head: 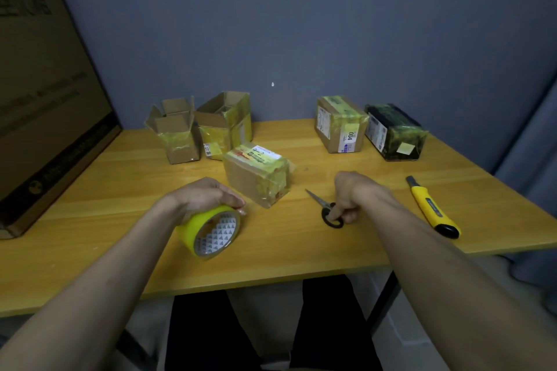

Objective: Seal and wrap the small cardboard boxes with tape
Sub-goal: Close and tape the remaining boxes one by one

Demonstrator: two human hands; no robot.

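Gripping tape roll (211,232) left hand (208,194), right hand (351,193) scissors (327,211)

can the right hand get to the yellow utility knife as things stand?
Probably not yet: the right hand grips the scissors, so it is occupied. The path itself looks free; the utility knife lies to its right on bare table, nothing between.
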